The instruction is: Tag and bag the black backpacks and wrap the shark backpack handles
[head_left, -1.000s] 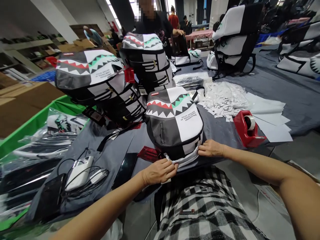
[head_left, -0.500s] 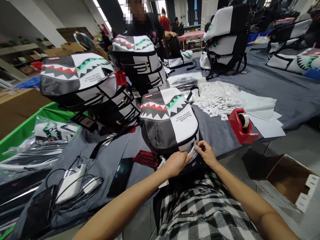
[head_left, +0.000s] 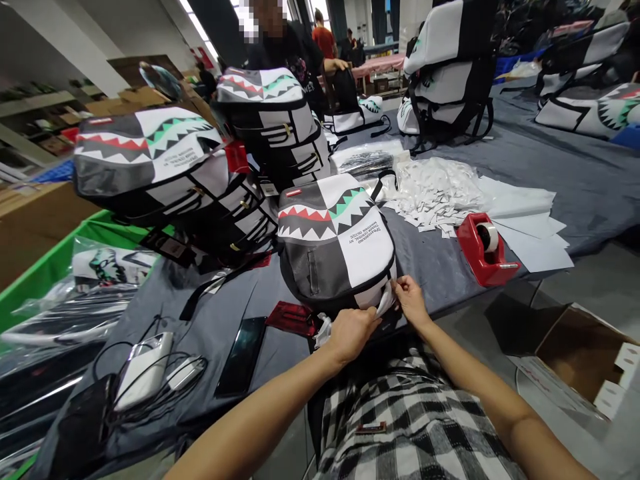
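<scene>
A grey, white and black backpack (head_left: pixel 336 247) with a red and green shark-tooth print lies at the table's front edge. My left hand (head_left: pixel 354 331) is closed on a strip of white tissue paper (head_left: pixel 385 300) at the bag's lower side. Just to the right, my right hand (head_left: pixel 409 297) pinches near the upper end of that strip, against the bag's side; what sits between its fingertips is too small to make out. More crumpled white paper (head_left: pixel 323 327) pokes out left of my left hand.
Stacked backpacks (head_left: pixel 150 157) stand at the left. A red tape dispenser (head_left: pixel 487 253), a heap of small white packets (head_left: pixel 440 190) and white sheets (head_left: pixel 530 227) lie at the right. A phone (head_left: pixel 241 355) and a white power bank (head_left: pixel 145 370) with cables lie left. A co-worker (head_left: pixel 295 60) stands across the table.
My hands stay at the bag's lower side, and the white paper strip between them now shows longer and straighter. The view has shifted slightly.
</scene>
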`<state>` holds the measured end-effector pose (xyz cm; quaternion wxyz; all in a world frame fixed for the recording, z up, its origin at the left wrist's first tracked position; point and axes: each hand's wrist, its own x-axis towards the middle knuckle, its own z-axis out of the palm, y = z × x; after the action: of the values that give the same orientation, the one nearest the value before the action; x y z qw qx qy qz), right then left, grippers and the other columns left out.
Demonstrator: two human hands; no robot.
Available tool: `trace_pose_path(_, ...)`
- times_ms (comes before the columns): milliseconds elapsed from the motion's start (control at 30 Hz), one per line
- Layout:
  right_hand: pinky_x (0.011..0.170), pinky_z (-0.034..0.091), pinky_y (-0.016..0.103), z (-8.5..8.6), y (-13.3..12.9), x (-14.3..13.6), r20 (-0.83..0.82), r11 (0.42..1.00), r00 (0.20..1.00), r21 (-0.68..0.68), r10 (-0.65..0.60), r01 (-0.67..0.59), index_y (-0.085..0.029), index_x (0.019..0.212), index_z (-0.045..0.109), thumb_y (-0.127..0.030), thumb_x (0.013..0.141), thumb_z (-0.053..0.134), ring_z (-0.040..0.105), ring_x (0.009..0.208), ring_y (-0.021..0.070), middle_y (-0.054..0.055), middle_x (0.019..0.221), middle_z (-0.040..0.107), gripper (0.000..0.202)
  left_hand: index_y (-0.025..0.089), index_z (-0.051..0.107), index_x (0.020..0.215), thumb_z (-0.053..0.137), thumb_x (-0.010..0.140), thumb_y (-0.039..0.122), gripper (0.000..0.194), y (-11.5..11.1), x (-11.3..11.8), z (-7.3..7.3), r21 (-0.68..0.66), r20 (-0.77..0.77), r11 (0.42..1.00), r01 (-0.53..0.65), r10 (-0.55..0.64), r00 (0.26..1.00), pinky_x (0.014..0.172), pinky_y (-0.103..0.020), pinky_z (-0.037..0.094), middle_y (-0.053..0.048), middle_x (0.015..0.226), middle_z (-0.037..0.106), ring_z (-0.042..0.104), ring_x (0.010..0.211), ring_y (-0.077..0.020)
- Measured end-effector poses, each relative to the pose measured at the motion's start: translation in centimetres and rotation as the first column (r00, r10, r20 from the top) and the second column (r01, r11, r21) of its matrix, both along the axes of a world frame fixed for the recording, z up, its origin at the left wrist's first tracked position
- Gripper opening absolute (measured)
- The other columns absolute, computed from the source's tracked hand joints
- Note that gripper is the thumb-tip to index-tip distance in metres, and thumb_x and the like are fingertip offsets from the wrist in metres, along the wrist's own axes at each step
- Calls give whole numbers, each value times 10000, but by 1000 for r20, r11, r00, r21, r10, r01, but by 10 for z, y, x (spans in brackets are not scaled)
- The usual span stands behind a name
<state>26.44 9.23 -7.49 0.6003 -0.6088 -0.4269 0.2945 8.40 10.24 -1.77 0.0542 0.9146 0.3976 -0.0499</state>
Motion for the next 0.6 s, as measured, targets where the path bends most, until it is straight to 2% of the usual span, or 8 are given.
trace_pose_path(67,686,518,342,15,-9,12,337,977,939,211,-71,-2,-225,864,543,-402,920,580,570,750,194,37,806,590,189,189,694,945,511,995,397,282,1,2,-6,37,37,999,30,-32,999,567,-326,445,-101,706,725,718,673,-280)
trace_pose_path(133,826,509,382,31,-14,18,654,887,756,335,23,-317,-219,985,587,-265,959,529,597,904,220,74,902,632,78,177,693,903,491,1006,373,300,1,4,-7,53,73,996,68,-72,995,564,-329,442,-99,709,718,703,654,-261)
trace_pose_path(233,822,482,368,46,-11,16,929,653,319,125,187,-747,-180,1155,589,-237,988,508,602,881,220,76,876,655,195,164,670,851,477,1018,355,319,2,-2,-5,61,120,989,131,-137,983,632,-324,463,-90,762,709,682,706,-216)
trace_pose_path(300,755,451,353,47,-4,12,970,643,172,24,169,-766,-134,1213,575,-299,990,544,585,790,214,72,833,656,279,173,651,862,497,1009,428,333,4,-18,-3,117,164,970,212,-230,959,690,-327,463,-73,769,686,654,752,-201)
trace_pose_path(367,711,414,339,44,2,10,983,660,128,7,135,-751,-111,1215,577,-332,984,566,563,725,200,64,804,653,320,190,637,909,509,1001,459,312,7,-44,-2,271,213,926,263,-325,922,731,-338,443,-62,807,673,618,791,-196)
trace_pose_path(433,706,394,333,40,6,10,987,645,116,20,107,-764,-113,1184,592,-313,988,554,555,711,188,59,801,654,282,200,631,965,515,1008,407,241,6,-71,-2,461,264,869,182,-329,907,752,-346,415,-69,884,671,584,821,-199)
trace_pose_path(500,706,385,332,38,6,11,988,641,124,40,87,-767,-122,1140,608,-287,995,525,543,705,183,48,781,646,234,191,627,975,536,999,404,233,2,-92,-3,559,345,829,-6,-226,911,742,-346,396,-80,903,657,558,827,-207)
trace_pose_path(600,713,388,334,37,3,11,986,658,156,80,58,-749,-134,1082,622,-274,998,507,524,699,182,36,749,626,199,177,611,885,550,979,469,313,-9,-102,-6,534,413,824,-191,-57,909,703,-346,370,-68,798,617,522,795,-220)
